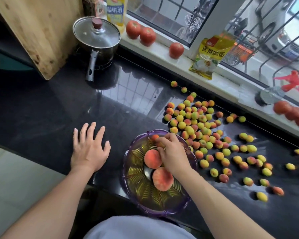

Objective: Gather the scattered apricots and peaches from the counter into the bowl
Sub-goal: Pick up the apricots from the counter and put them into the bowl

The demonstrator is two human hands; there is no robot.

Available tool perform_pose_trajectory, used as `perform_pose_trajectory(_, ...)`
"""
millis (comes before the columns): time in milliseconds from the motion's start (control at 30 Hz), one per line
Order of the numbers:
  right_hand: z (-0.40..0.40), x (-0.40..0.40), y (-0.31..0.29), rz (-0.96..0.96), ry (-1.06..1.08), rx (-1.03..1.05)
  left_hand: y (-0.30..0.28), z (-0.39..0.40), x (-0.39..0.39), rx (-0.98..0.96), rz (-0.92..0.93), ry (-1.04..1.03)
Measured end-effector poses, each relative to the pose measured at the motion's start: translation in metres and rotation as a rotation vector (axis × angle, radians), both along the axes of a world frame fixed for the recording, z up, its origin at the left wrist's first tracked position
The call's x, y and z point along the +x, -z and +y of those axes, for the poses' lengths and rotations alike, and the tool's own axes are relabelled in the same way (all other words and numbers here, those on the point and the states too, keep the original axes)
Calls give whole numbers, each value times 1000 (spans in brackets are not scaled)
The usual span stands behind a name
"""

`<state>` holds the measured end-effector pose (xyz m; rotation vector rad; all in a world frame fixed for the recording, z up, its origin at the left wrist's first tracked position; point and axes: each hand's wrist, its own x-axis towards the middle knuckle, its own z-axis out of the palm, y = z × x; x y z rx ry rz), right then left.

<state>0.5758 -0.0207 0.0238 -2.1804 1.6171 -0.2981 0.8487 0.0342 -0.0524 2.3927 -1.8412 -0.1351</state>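
Observation:
A purple see-through bowl [128, 183] sits at the front edge of the black counter [59, 107]. Two peaches lie in it, one [152, 159] by my fingers and one [162, 179] nearer me. My right hand [173, 152] hovers over the bowl with fingers curled around small apricots; one apricot [154, 137] shows at the fingertips. My left hand [89, 147] rests flat on the counter left of the bowl, fingers spread. Several apricots [197, 123] lie scattered to the right of the bowl.
A lidded pot [97, 37] stands at the back left beside a wooden board [38, 31]. On the windowsill sit tomatoes [147, 36], a yellow packet [209, 57], a bottle [115, 11] and a small jar [266, 97]. More apricots [264, 171] spread toward the right edge.

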Motion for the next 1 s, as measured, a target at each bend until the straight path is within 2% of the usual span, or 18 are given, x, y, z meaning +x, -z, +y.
perform_pose_trajectory(200, 6, -1, 5, 119, -79, -73, 1, -1, 1, 3, -8, 4)
perform_pose_trajectory(367, -6, -5, -3, 161, -172, -50, 1, -1, 0, 7, -3, 7)
perform_pose_trajectory(433, -12, -9, -22, 156, -215, -55, 2, -1, 1, 2, -8, 11)
perform_pose_trajectory(533, -42, -6, -61, 129, -105, -107, 4, -2, 1, -4, -3, 9)
perform_pose_trajectory(600, -82, 3, -70, 129, 9, 25, 4, -2, 1, -11, 8, 10)
perform_pose_trajectory(733, -142, 44, -56, 411, 2, 498, 6, -3, 2, -13, 13, 13)
perform_pose_trajectory(767, -145, 53, -52, 552, -60, 547, 6, -3, 3, -10, 11, 14)
perform_pose_trajectory(833, -150, 69, -48, 657, -89, 670, 7, -3, 3, -7, 4, 17)
perform_pose_trajectory(1000, -143, 95, -37, 978, -362, 945, 9, -4, 3, -17, 12, 14)
